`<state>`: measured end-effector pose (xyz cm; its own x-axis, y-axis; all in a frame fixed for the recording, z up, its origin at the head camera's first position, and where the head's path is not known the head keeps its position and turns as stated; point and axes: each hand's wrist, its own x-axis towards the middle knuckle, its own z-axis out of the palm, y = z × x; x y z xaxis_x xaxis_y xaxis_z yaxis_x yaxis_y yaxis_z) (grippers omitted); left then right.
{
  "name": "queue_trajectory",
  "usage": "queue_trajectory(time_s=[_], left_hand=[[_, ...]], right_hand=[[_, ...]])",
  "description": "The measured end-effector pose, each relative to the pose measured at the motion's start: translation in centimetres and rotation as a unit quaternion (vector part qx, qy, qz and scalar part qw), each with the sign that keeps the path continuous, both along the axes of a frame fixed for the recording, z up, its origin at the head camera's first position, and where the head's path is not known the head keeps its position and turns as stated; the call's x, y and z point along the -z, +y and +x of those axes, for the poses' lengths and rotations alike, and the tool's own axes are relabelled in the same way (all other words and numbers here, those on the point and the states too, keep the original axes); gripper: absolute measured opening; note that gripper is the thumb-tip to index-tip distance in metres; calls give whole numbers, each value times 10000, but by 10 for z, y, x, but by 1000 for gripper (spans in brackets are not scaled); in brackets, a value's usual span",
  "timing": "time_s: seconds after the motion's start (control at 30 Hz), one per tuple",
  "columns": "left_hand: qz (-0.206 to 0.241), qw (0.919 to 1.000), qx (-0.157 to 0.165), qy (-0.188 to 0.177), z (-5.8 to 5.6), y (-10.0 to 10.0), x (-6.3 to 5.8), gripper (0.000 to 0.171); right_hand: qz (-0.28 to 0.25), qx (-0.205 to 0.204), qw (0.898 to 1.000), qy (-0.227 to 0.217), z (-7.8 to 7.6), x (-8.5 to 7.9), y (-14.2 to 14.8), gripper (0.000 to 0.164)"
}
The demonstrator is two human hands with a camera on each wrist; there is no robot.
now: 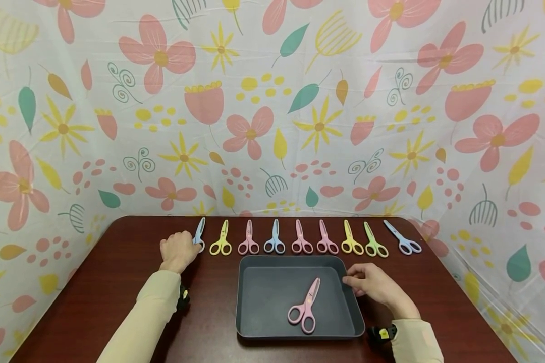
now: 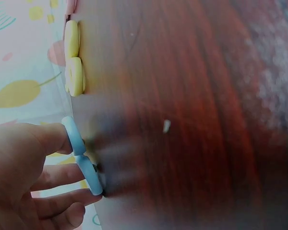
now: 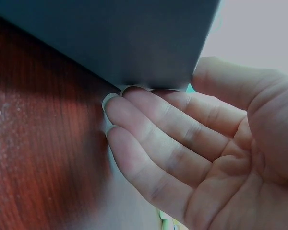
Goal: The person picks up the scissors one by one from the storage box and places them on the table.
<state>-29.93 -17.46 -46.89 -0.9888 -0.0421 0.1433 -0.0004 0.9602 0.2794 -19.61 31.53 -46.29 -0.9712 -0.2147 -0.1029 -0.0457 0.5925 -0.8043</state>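
Note:
At the left end of a row of scissors, my left hand [image 1: 179, 250] pinches the handle of a pair of light-blue scissors [image 1: 200, 231]. In the left wrist view, its thumb and fingers sit on the blue handle loops [image 2: 73, 135], close to the tabletop. My right hand [image 1: 376, 285] grips the right rim of a dark grey baking tray [image 1: 263, 302]. Its thumb lies at the top edge and its fingers [image 3: 134, 112] rest against the outer wall, as the right wrist view shows. One pair of pink scissors [image 1: 307, 307] lies inside the tray, blades pointing away.
Along the back of the dark wooden table [image 1: 113, 287] runs the row: yellow scissors [image 1: 221, 239], several pink pairs, another blue pair [image 1: 274, 237], green scissors [image 1: 375, 241] and a blue pair [image 1: 402, 238] at the right end. A flowered curtain [image 1: 272, 111] hangs behind.

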Motion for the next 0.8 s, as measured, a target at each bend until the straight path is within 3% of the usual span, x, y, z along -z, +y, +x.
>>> queue_trajectory(time_s=[0.6, 0.8], left_hand=[[-321, 9991, 45, 276, -1, 3, 2, 31], [-351, 9994, 13, 79, -1, 2, 2, 33]], right_hand=[[77, 45, 10000, -27, 0, -1, -1, 18], [73, 25, 10000, -60, 0, 0, 0, 18]])
